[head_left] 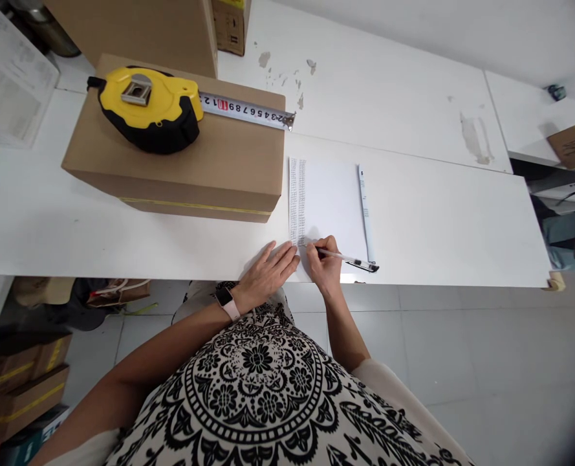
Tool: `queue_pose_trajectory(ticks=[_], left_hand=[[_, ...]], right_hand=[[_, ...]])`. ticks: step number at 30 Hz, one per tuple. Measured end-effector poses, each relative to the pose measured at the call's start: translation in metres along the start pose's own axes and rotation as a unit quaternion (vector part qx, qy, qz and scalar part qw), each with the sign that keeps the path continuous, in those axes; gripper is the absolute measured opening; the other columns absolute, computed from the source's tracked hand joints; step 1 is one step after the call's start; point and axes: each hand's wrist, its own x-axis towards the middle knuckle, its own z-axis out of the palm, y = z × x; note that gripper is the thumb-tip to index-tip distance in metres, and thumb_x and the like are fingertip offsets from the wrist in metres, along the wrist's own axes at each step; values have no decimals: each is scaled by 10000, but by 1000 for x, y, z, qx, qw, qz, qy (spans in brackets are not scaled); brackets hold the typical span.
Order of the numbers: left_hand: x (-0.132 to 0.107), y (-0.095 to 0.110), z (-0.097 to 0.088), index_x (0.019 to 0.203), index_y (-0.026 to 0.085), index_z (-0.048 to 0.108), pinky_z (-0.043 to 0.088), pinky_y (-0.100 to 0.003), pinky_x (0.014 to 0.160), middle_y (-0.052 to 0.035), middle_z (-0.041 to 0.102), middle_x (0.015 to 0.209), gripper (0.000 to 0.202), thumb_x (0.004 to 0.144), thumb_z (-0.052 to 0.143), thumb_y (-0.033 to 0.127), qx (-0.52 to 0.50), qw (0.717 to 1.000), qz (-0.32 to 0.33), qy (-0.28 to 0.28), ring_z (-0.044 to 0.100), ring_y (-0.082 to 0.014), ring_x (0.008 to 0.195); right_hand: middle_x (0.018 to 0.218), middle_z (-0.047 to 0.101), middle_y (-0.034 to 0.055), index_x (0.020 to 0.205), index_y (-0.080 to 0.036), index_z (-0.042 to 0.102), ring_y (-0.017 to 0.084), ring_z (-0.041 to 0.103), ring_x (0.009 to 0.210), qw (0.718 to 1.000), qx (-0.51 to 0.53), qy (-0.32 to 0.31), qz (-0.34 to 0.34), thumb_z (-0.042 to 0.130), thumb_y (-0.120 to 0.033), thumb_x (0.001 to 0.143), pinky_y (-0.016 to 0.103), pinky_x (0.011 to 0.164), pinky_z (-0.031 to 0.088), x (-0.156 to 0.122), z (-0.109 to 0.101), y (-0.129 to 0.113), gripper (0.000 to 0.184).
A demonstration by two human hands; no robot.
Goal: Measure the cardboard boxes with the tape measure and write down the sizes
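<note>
A white sheet of paper [333, 200] lies near the front edge of the white table, with two narrow columns of small handwriting along its left side. Closed around a clear pen with a black cap on its back end [350, 259], my right hand [325, 265] rests at the sheet's lower left, the tip by the foot of the second column. My left hand [266, 275] lies flat with fingers stretched, its fingertips at the sheet's lower left corner. A pale blue, ruler-like strip [365, 213] lies along the paper's right edge.
Left of the paper sits a cardboard box [180, 175]. On it rests a yellow and black tape measure [151, 107], its blade out past the box's right edge. More cartons [25, 382] stand on the floor at lower left. The table [442, 220] extends right, its surface peeling in places.
</note>
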Motion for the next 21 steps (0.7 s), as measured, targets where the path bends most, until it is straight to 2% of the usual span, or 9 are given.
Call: queue_pose_trajectory(ticks=[6,13,21], left_hand=[[1,0,-2,1479,61,515,349,-520,1241,-174,514,1587,450,1051,418,162,11,1000,7,9,427,-300,1509],[1,-1,-1,1487,69,505,333,-510,1248,-178,513,1587,459,1051,452,204,15,1000,6,3,416,-296,1516],[0,0,1,1474,48,505,337,-530,1233,-184,527,1573,449,1048,437,169,22,999,11,26,435,-313,1499]], right_hand=[[609,507,-65,754,-252,469,124,460,556,1000,14,-1,5,657,-333,873,274,551,382,0,-1,0,237],[620,514,-62,752,-245,476,122,459,562,1000,16,1,9,666,-358,869,277,562,376,2,0,0,250],[626,520,-60,756,-243,485,119,462,565,1000,26,5,5,646,-317,884,275,560,376,1,0,2,218]])
